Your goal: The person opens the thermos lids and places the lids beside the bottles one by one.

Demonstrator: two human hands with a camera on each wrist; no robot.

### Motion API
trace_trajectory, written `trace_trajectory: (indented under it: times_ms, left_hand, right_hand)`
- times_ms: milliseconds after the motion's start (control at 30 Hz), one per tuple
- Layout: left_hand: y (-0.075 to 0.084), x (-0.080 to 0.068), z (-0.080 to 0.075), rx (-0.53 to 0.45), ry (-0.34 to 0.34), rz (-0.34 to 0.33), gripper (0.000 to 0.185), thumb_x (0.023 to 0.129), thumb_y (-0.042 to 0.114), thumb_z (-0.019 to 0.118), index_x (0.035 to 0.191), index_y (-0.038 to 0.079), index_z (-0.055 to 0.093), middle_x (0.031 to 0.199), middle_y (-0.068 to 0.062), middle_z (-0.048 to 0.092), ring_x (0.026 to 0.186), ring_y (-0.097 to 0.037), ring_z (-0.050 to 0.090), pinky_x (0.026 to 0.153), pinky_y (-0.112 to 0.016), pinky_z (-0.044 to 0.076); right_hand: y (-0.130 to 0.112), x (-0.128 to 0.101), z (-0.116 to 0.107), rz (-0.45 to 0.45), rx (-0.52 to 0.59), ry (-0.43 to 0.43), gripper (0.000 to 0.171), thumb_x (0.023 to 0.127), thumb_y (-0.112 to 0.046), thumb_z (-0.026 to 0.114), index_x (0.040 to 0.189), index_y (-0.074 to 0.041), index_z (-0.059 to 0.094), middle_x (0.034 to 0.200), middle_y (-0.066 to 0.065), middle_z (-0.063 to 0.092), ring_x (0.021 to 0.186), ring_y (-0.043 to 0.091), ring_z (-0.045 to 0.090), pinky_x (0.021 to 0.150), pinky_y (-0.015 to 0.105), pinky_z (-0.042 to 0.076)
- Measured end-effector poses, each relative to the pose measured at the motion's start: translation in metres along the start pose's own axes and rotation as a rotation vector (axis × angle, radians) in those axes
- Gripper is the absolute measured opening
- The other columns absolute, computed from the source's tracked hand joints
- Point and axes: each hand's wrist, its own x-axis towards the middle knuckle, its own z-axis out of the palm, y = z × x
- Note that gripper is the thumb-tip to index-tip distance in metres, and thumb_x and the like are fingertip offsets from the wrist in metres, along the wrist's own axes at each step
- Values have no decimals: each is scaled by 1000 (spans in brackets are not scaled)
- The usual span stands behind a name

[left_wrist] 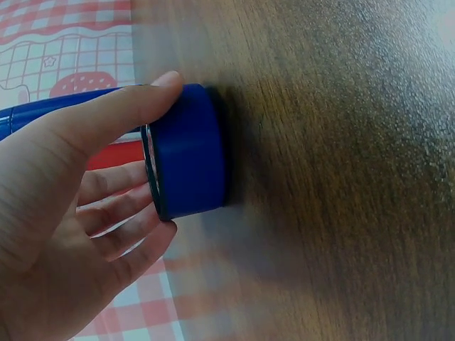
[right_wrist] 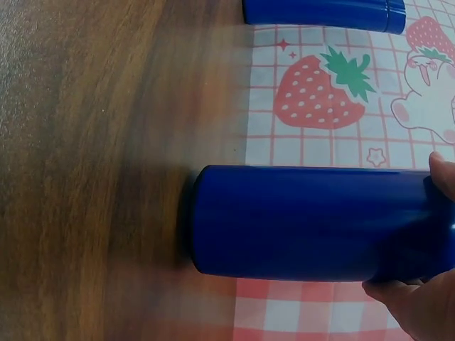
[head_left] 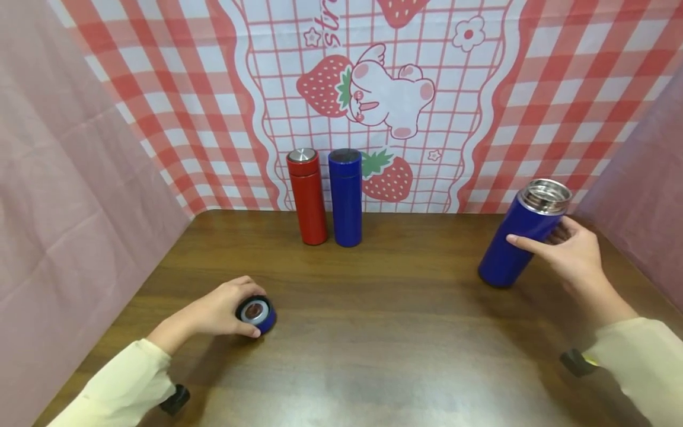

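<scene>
On the left, my left hand pinches a blue flask lid between thumb and fingers. The lid's hollow side faces up, showing a silver ring inside, and its flat top is at the tabletop. In the left wrist view the thumb lies along one side of the lid. Over on the right, my right hand grips a blue vacuum flask round its upper body. That flask has no lid on, so its steel mouth shows. Its base is at the table in the right wrist view.
A red flask and a second blue flask, both lidded, stand upright side by side at the back of the wooden table. Behind them hangs a strawberry-print checked cloth. Pink curtains flank the table.
</scene>
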Motion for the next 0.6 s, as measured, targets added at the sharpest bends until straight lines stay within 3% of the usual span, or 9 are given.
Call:
trace_trajectory:
  times_ms: [133,300,433,600]
  left_hand:
    - [0,-1,2,-5,9,-18,62,67,38,85,112,1,63,105,-6,63,96,-18,61,84,-35,53]
    - [1,2,-3,-19,-14,-88,66,71,45,81,115,0,62,108,-8,63,99,-20,61,87,-38,53]
    - [4,13,-19,-16,-38,-112,67,76,46,78,120,-2,60,114,-14,63,108,-29,60,93,-46,51]
    - [7,38,-48,18,-23,-130,68,78,48,74,123,-1,59,119,-18,62,114,-34,59,97,-50,48]
  right_hand:
    - [2,0,3,4,-19,-1,74,77,-24,81,137,1,44,82,-39,50,77,-20,51,66,2,45]
    - [2,1,5,-2,-20,6,76,77,-24,81,137,2,44,81,-38,50,76,-20,51,65,2,45]
    - [2,2,6,-28,-19,-3,76,77,-23,81,138,3,44,82,-39,49,77,-21,51,66,2,45]
    - [3,2,8,-49,-1,-13,78,77,-21,81,140,3,43,84,-39,50,78,-22,51,68,1,45]
